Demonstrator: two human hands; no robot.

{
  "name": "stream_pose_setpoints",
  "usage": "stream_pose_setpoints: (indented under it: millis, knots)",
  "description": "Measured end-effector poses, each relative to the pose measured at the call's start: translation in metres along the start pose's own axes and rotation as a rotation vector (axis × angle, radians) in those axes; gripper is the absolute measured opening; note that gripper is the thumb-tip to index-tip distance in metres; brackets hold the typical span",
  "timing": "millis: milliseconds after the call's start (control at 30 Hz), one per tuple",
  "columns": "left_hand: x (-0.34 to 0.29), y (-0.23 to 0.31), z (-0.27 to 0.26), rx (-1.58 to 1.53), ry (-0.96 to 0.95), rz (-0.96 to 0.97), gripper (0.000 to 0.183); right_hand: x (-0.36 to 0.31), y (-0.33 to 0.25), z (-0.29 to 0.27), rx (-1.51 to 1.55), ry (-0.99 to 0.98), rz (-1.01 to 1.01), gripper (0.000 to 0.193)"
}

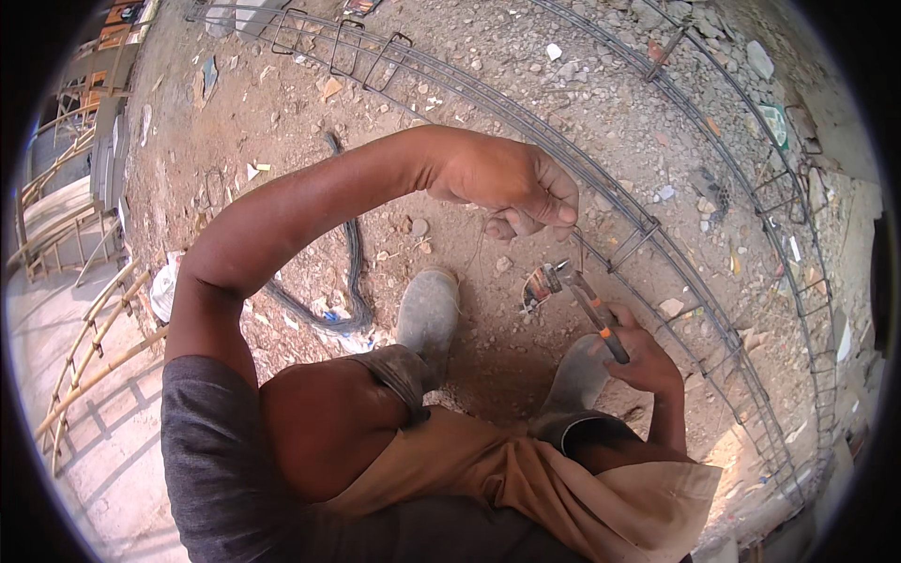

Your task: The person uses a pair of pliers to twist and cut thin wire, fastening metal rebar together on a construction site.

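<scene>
My right hand [646, 353] grips pincers [591, 308] with dark handles and orange bands. Their metal head points up and left, just below my left hand. My left hand [514, 192] is closed above the ground, thumb and fingers pressed together; whatever they hold is too small to make out. Close by its fingertips runs a long rebar cage [526, 122], with thin parallel bars and square stirrups [631, 246]. A short thin rod or stirrup side [582, 246] shows between my left fingers and the cage.
A second rebar cage [765, 211] curves along the right. A bent bundle of dark wire [355, 272] lies left of my grey boots [428, 310]. Stones and litter cover the dirt; bamboo poles [99, 375] stand at the left.
</scene>
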State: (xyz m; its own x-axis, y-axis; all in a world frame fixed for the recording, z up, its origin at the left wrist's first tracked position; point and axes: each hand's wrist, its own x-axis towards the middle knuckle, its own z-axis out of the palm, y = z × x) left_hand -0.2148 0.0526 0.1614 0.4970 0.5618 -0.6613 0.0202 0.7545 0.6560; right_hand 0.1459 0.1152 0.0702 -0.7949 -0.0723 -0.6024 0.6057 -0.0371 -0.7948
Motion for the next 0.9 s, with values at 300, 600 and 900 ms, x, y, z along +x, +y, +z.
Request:
stream_pose_setpoints:
  millis: [300, 600, 900]
  knots:
    - [0.044, -0.021, -0.002, -0.337, -0.262, -0.187, 0.035, 0.038, -0.022, 0.031, -0.533, 0.513, 0.1, 0.066]
    - [0.044, -0.032, 0.001, 0.36, -0.16, 0.299, 0.033, 0.015, -0.014, 0.031, 1.162, -0.083, -0.166, 0.08]
    - [0.032, -0.027, -0.027, -0.442, -0.009, -0.001, 0.033, 0.03, -0.025, 0.036, -0.487, 0.452, 0.002, 0.069]
